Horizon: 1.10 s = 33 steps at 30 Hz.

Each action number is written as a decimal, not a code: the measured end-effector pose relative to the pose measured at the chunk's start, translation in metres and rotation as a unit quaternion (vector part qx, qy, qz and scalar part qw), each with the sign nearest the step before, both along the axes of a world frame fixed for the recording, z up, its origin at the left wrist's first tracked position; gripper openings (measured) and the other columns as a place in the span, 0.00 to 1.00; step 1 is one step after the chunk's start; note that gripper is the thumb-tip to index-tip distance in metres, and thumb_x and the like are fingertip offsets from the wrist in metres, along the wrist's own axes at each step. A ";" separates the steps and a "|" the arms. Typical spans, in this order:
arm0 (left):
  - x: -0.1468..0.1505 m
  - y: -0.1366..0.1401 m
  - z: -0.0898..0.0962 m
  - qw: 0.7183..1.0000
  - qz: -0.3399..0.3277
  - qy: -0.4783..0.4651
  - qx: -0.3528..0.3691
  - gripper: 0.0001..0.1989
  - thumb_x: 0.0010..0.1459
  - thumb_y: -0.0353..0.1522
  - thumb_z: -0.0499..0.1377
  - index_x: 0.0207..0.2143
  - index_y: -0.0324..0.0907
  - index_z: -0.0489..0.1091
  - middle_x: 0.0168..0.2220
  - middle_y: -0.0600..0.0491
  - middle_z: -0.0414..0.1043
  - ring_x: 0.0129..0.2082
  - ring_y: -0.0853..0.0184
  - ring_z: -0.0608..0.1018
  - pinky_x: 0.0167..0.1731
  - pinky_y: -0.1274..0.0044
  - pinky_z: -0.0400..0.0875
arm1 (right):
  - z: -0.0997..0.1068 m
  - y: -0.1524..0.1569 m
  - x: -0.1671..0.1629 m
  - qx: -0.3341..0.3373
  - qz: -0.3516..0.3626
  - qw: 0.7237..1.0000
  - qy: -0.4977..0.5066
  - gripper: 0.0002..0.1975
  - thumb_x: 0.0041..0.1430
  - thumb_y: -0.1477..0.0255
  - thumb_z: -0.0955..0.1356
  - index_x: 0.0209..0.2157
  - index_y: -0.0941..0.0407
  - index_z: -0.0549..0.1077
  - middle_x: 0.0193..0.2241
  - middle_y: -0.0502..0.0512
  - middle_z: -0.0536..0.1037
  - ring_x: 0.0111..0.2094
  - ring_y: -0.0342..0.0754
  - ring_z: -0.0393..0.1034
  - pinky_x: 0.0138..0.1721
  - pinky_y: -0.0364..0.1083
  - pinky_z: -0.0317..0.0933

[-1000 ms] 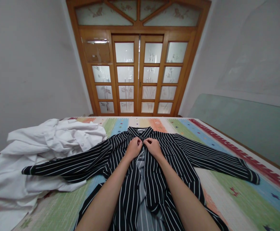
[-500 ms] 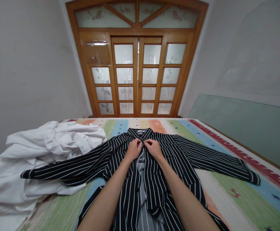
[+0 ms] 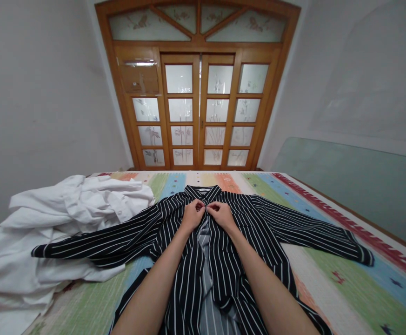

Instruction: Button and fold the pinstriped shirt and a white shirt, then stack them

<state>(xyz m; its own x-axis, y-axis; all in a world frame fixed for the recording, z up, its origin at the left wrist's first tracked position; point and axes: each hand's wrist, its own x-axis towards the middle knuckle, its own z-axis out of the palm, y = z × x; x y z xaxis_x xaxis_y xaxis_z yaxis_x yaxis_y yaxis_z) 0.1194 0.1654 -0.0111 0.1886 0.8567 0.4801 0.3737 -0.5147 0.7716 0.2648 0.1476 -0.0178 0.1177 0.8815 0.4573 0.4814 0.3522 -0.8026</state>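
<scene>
A black shirt with white stripes (image 3: 269, 232) lies face up with its sleeves spread and its collar at the far end. Just under the collar, my left hand (image 3: 193, 215) pinches one front edge of the shirt. My right hand (image 3: 221, 215) pinches the opposite edge, its fingertips almost touching those of the left. Any button between the fingers is too small to make out. Below my hands the front hangs apart, and the greyish inside shows in the gap.
A heap of white clothing (image 3: 73, 209) lies on the left, under the shirt's left-side cuff. Beneath everything spreads a colourful striped cover (image 3: 328, 270). A pale green panel (image 3: 349, 186) stands along the right wall. Wooden glazed doors (image 3: 199, 111) close off the far end.
The fingertips of both hands have come closer together at the shirt front. My left hand has turned slightly inward. The shirt lies almost as before.
</scene>
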 end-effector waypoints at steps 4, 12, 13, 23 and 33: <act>0.000 -0.003 0.005 1.000 0.013 0.022 -0.003 0.05 0.52 0.25 0.59 0.27 0.40 0.73 0.27 0.55 0.77 0.28 0.69 0.77 0.33 0.77 0.70 | 0.003 -0.001 -0.001 -0.006 -0.010 1.000 -0.003 0.08 0.48 0.71 0.67 0.26 0.56 0.79 0.24 0.54 0.81 0.27 0.47 0.73 0.32 0.44 0.65; 0.001 -0.007 0.007 0.999 0.012 0.041 0.001 0.09 0.55 0.34 0.61 0.25 0.40 0.76 0.26 0.53 0.78 0.27 0.68 0.77 0.33 0.76 0.69 | 0.005 -0.002 0.000 -0.026 -0.003 1.000 0.015 0.15 0.50 0.73 0.61 0.23 0.55 0.79 0.23 0.51 0.79 0.29 0.48 0.73 0.35 0.44 0.64; 0.002 -0.007 0.007 0.999 0.014 0.041 0.001 0.08 0.55 0.33 0.61 0.25 0.40 0.76 0.26 0.53 0.78 0.26 0.68 0.77 0.32 0.76 0.69 | 0.005 -0.001 0.000 -0.031 0.000 0.999 0.023 0.15 0.50 0.73 0.60 0.23 0.55 0.79 0.22 0.51 0.79 0.29 0.48 0.73 0.34 0.43 0.64; 0.000 -0.006 0.008 0.999 0.019 0.050 -0.013 0.06 0.51 0.25 0.60 0.24 0.39 0.75 0.25 0.54 0.77 0.26 0.69 0.76 0.31 0.78 0.67 | 0.008 -0.003 -0.002 -0.028 -0.011 1.000 -0.003 0.12 0.47 0.75 0.63 0.24 0.54 0.79 0.25 0.52 0.81 0.30 0.49 0.74 0.38 0.45 0.65; -0.001 -0.006 0.009 0.998 0.025 0.058 -0.001 0.07 0.50 0.24 0.58 0.22 0.39 0.72 0.23 0.55 0.74 0.26 0.70 0.74 0.30 0.79 0.64 | 0.001 -0.001 -0.002 0.018 0.005 1.000 -0.016 0.07 0.46 0.73 0.67 0.26 0.57 0.78 0.24 0.53 0.80 0.25 0.45 0.71 0.30 0.43 0.64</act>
<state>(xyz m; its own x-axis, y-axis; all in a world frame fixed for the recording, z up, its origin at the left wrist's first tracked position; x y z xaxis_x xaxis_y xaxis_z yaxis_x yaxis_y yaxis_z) 0.1182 0.1589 -0.0023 0.1987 0.8679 0.4553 0.4859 -0.4907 0.7233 0.2631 0.1463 -0.0171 0.0936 0.8658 0.4916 0.5034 0.3848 -0.7736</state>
